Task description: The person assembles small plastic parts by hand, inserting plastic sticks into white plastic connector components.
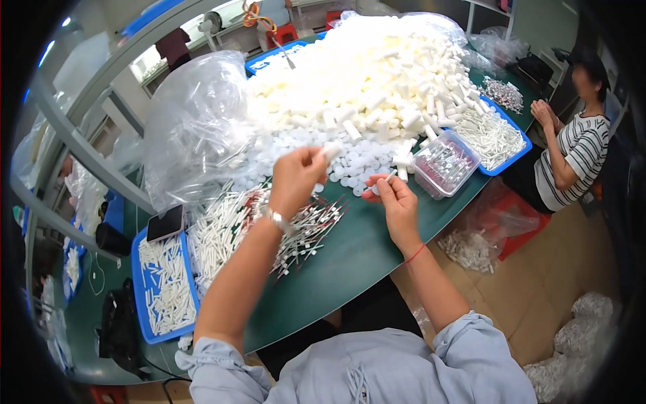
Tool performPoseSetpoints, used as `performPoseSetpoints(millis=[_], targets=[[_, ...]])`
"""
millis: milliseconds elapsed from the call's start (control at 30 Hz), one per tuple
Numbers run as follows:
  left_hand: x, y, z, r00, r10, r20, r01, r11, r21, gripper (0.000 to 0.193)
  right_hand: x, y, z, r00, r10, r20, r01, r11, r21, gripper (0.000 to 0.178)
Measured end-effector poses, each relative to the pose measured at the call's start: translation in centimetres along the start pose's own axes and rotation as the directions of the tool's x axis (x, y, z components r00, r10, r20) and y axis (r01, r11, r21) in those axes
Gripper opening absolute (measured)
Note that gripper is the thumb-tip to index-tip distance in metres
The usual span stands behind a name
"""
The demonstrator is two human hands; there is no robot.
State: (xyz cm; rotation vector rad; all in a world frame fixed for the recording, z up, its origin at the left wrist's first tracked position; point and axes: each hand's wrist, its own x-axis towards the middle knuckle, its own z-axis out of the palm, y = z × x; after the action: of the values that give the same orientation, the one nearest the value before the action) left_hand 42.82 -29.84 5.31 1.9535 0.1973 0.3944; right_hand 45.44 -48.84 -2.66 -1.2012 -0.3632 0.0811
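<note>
My left hand (pixel 296 178) is raised over the green table, its fingers pinched on a white foam cylinder (pixel 331 150). My right hand (pixel 396 202) is a little to its right, thumb and fingers closed on a small, thin white piece (pixel 389 176) whose exact kind is too small to make out. Just beyond both hands lie many translucent round caps (pixel 350 165), with a large heap of white foam cylinders (pixel 363 74) behind them. Below my left forearm are spread thin white sticks (pixel 222 225) and dark red rods with white ends (pixel 306 232).
A clear plastic box (pixel 447 163) of small parts stands right of my right hand. Blue trays of white sticks (pixel 190 316) flank the table, one with a phone (pixel 165 223) on it. A large plastic bag (pixel 195 128) and grey frame stand left. Another person (pixel 572 148) sits at right.
</note>
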Motion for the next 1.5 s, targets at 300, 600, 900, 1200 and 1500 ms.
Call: performPoseSetpoints(millis=[300,600,900,1200,1500], targets=[[-11.4,-2.0,0.4,0.999,-0.030,-0.036,0.020,0.963,-0.267,0.021,-4.6,-1.9,5.0,0.950,-0.268,0.160,0.310,0.863,-0.398,0.014],[-13.2,-2.5,-0.9,0.995,-0.082,0.064,0.102,0.899,-0.427,0.031,-5.6,-2.1,5.2,0.956,-0.201,0.214,0.271,0.886,-0.376,0.010],[-13.7,-4.0,-2.9,0.952,-0.218,0.217,0.303,0.782,-0.544,0.029,-4.6,-4.6,4.1,0.753,-0.218,0.620,0.559,0.710,-0.429,0.013],[-13.9,-3.3,-2.8,0.969,-0.185,0.162,0.238,0.866,-0.439,0.039,-3.6,-5.9,4.1,0.581,-0.105,0.807,0.797,0.275,-0.538,0.036],[-13.3,-2.5,-4.5,0.944,-0.204,0.259,0.301,0.856,-0.421,0.047,-3.7,-4.8,5.2,0.548,-0.130,0.827,0.747,0.522,-0.413,0.033]])
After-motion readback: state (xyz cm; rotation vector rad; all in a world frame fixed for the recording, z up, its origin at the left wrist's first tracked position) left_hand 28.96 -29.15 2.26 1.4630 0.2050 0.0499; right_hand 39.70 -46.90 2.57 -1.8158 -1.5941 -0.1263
